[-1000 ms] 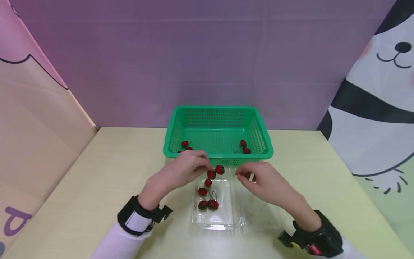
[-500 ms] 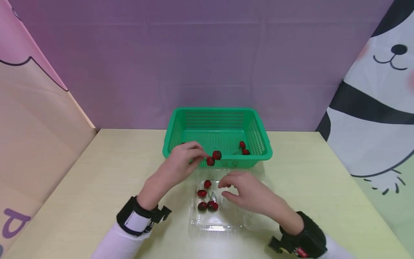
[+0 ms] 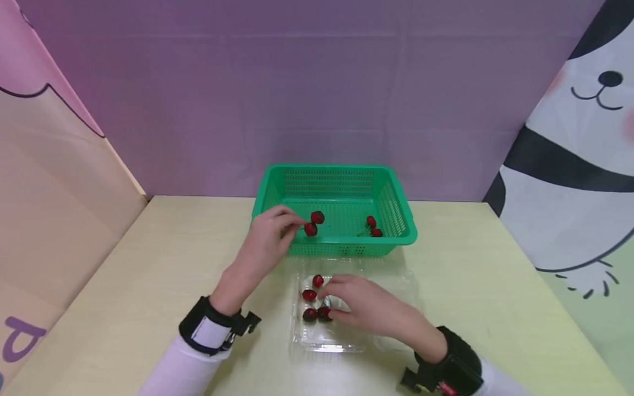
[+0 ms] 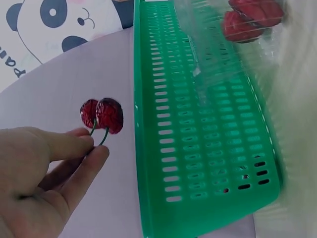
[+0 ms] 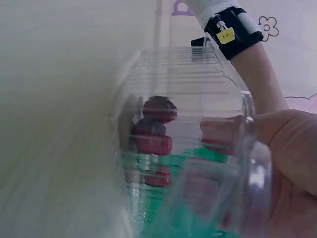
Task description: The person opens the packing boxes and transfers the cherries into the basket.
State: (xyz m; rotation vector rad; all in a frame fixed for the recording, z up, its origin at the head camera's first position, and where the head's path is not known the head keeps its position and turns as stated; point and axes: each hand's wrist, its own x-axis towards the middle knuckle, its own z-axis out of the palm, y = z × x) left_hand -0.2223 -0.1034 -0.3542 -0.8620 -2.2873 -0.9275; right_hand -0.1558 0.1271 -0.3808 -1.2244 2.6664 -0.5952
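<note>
My left hand (image 3: 264, 236) pinches the green stems of a pair of cherries (image 3: 314, 223) between thumb and fingers. The pair overlaps the inside of the green basket (image 3: 346, 249) in the head view. In the left wrist view these two dark red cherries (image 4: 103, 116) stand out beyond the fingertips, near the basket's rim. My right hand (image 3: 371, 308) reaches over a clear plastic box (image 3: 329, 348), thumb and fingers spread apart. Several cherries (image 3: 310, 314) lie along the box's left side, and the thumb tip is right at the nearest one. Through the box's wall, the right wrist view shows cherries (image 5: 153, 136) apart from the fingers.
Two more cherries (image 3: 373, 227) lie at the basket's right side. The box's clear lid (image 3: 403, 286) extends to its right on the pale wooden table (image 3: 173, 264). A purple backdrop (image 3: 317, 99) rises behind the basket.
My left hand has lifted the cherry pair from above the box's far end to over the basket. My right hand has moved left and nearer, down to the cherries in the box.
</note>
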